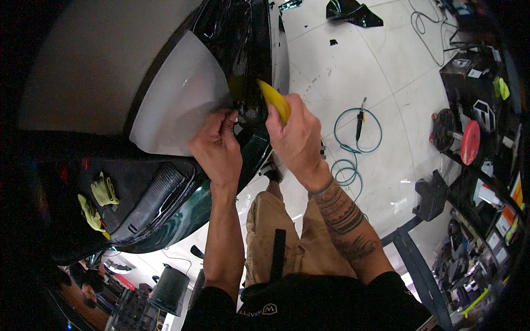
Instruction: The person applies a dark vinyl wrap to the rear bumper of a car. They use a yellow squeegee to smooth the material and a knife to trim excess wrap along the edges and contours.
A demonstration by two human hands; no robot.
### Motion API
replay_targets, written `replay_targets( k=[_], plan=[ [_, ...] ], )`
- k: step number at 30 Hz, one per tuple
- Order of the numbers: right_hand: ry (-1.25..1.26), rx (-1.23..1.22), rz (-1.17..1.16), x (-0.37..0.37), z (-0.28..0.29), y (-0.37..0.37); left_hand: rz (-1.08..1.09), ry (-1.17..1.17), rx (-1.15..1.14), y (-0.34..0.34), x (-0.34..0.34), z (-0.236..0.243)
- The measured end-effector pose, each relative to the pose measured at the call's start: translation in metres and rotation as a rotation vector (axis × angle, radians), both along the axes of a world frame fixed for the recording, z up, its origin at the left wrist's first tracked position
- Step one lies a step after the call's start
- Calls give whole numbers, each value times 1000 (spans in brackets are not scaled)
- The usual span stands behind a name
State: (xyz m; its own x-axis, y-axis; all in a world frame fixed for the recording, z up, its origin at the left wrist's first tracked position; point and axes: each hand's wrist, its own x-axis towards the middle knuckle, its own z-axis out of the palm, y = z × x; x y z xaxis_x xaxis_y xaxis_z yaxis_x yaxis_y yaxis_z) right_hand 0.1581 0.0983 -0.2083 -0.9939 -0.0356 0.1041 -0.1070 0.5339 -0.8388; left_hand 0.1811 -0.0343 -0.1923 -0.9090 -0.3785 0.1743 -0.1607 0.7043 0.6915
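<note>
My right hand [296, 129] is closed around a yellow squeegee [276, 99], a flat blade whose pointed end sticks up over the dark, glossy car body [243, 44]. Close to its left, my left hand [216, 144] is pinched, thumb against fingers, at the right edge of a whitish, translucent, leaf-shaped panel [176, 99] on the car. What the pinched fingers hold, if anything, I cannot make out. Part of the panel's lower right edge is hidden behind that hand.
Two yellow-green cloths [105, 189] lie on the car's dark lower-left part. A teal hose [337, 128] coils on the white tiled floor. Dark film scraps [356, 14] lie farther off. At right stand a black cabinet [469, 83] and a red-padded object [470, 142]; lower left, a dark bucket [169, 289].
</note>
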Motion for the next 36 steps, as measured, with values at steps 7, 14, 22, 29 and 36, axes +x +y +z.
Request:
replay_targets(
  k=[7, 14, 22, 29, 36],
  plan=[
    [-13, -21, -121, 12, -19, -21, -44, -21, 30, -3, 0, -1],
    [-87, -189, -232, 13, -31, -39, -84, -96, 5, -3, -4, -1],
    [42, -211, -309, 19, -45, -61, -105, -105, -253, 4, -13, -10],
    [-49, -161, -127, 25, -14, 11, -65, -65, -381, 3, -16, -8],
    [102, 54, 8, 9, -16, -7, -98, -96, -270, -2, -16, -10]
  ],
)
